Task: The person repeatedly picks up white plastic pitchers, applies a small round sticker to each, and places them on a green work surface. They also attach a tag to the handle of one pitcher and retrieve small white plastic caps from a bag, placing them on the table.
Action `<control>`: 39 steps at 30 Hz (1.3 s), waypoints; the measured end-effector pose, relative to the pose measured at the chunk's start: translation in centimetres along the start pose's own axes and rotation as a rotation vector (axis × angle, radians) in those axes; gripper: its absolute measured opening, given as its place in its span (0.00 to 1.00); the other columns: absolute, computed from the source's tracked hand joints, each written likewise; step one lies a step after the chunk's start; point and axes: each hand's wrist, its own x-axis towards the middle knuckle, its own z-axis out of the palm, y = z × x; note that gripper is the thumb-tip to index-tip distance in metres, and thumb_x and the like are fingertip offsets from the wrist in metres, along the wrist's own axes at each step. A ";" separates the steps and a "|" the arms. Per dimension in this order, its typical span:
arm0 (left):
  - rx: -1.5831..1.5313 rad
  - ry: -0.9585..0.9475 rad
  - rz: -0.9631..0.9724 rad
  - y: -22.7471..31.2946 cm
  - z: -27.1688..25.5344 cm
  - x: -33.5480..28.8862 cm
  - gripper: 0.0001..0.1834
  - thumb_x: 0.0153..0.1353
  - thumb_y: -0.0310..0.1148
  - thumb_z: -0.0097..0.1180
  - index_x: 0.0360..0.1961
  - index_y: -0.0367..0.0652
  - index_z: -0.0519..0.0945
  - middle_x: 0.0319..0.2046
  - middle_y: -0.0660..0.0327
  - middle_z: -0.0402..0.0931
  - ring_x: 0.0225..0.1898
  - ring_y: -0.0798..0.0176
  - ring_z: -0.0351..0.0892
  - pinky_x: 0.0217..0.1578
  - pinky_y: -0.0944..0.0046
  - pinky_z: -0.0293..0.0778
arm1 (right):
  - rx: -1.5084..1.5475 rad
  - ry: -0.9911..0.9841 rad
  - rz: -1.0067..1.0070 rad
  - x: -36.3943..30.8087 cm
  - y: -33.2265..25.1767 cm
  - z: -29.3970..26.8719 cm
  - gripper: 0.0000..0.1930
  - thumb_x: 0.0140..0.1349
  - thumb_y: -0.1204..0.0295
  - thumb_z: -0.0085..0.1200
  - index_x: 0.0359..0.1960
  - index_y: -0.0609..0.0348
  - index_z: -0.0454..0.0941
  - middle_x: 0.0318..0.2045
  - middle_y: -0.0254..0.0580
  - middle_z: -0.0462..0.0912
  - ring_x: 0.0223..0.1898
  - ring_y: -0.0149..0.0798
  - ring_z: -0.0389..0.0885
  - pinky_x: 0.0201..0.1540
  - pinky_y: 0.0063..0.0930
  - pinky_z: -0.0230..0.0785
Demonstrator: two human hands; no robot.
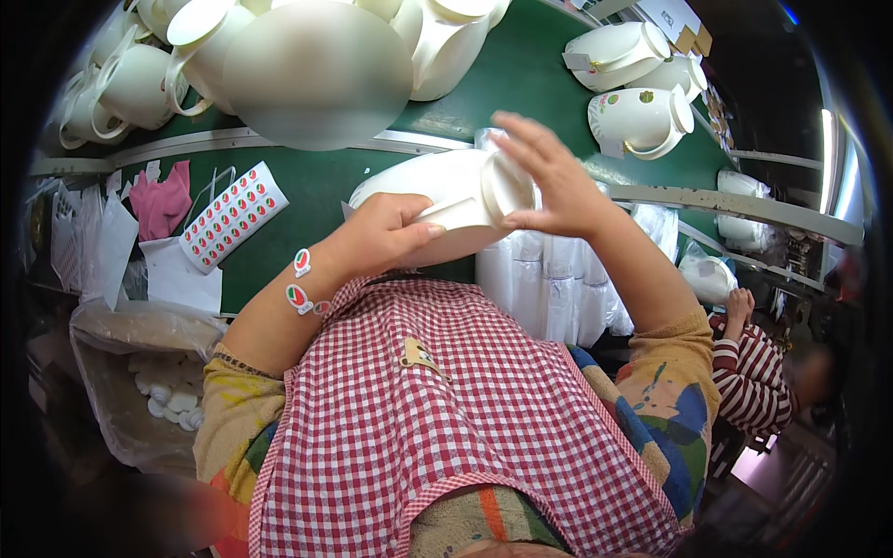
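Note:
A cream-white jug [400, 175] lies on its side in front of my body, its round lid end [509, 186] to the right. My left hand [395, 228] is closed round the jug's handle, with the thumb on top. At the lid end, my right hand [549, 181] has its fingers spread and raised, and its thumb is close to the rim. Whether the right palm touches the lid cannot be made out. Small stickers [299, 298] in red, green and white cling to my left forearm.
More white jugs [139, 88] crowd the far left; several [642, 113] lie at the far right. A sticker sheet [234, 218] and pink cloth [160, 200] are left. Clear plastic bags [558, 288] hang at the table edge. A lined bin [139, 372] holds white caps. A striped-sleeved person [753, 372] sits right.

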 end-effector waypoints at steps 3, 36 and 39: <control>0.047 -0.025 -0.047 0.8 -0.7 0.3 0.14 0.58 0.36 0.51 0.31 0.33 0.76 0.22 0.57 0.73 0.25 0.67 0.70 0.29 0.65 0.67 | 0.132 0.093 -0.043 -0.8 0.2 3.1 0.32 0.49 0.57 0.54 0.57 0.56 0.67 0.55 0.50 0.67 0.56 0.53 0.65 0.57 0.42 0.61; 0.604 0.117 0.163 2.6 5.3 3.0 0.13 0.60 0.31 0.48 0.44 0.36 0.73 0.33 0.52 0.76 0.32 0.52 0.77 0.38 0.57 0.74 | 0.383 -0.196 0.106 6.7 -11.0 2.7 0.07 0.48 0.67 0.54 0.23 0.57 0.81 0.28 0.37 0.79 0.35 0.40 0.77 0.44 0.37 0.62; 0.297 0.157 0.171 2.2 4.4 3.8 0.12 0.60 0.29 0.48 0.44 0.36 0.72 0.33 0.53 0.75 0.32 0.55 0.77 0.38 0.58 0.74 | 0.401 -0.087 0.086 7.4 -11.0 2.9 0.04 0.49 0.71 0.57 0.23 0.57 0.78 0.28 0.36 0.78 0.36 0.39 0.75 0.45 0.34 0.60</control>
